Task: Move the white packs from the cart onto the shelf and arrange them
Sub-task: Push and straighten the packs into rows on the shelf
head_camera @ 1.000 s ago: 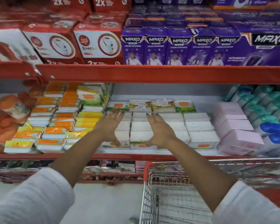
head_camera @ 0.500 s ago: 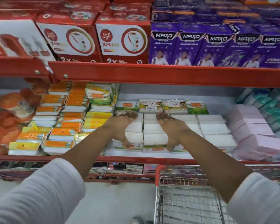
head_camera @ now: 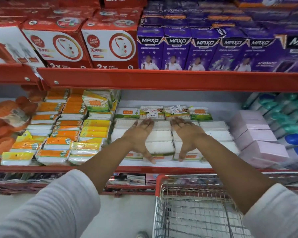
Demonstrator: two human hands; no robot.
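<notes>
Hands flat and spread: left hand (head_camera: 140,134) and right hand (head_camera: 187,134) flanking middle column of white packs (head_camera: 159,140). Column's long axis front-to-back along shelf (head_camera: 162,169); both equally near, gripping nothing.

Both hands hide part of the white packs (head_camera: 159,140); label print blurred.

We are standing in a shop aisle: red metal shelving (head_camera: 162,79) is carrying rows of boxed MAXO vaporisers (head_camera: 203,48), price-stickered cotton-bud packs (head_camera: 151,112) are lying below, and a wire shopping cart (head_camera: 196,208) is waiting alongside.
</notes>
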